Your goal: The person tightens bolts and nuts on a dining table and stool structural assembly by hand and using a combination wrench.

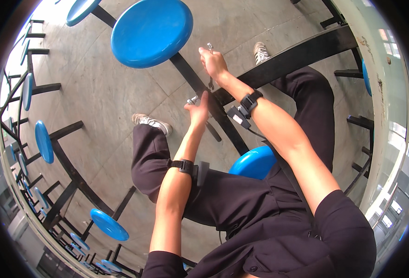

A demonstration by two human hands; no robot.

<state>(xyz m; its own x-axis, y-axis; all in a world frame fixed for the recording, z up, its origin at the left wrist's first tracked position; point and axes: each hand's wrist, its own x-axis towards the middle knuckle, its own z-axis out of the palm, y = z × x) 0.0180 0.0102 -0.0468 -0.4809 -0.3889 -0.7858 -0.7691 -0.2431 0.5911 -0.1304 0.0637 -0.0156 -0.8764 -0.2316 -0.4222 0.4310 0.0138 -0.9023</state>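
My left hand (198,112) is closed around a silver metal tool (193,100), whose knobbed end pokes out on the left. A dark bar (213,132) shows just below this hand; whether it belongs to the tool I cannot tell. Farther off and to the right, my right hand (214,63) grips a slim silver wrench (211,84), its two ends sticking out above and below the fist. Both hands hover around the black metal beam (190,76) that runs to a round blue stool seat (152,32).
Another blue seat (254,163) is partly under my legs. A thick black crossbeam (297,55) joins the seat beam on the right, beside a pale tabletop edge (376,92). Rows of blue stools (44,142) on black frames line the left. Grey tiled floor (107,88) lies below.
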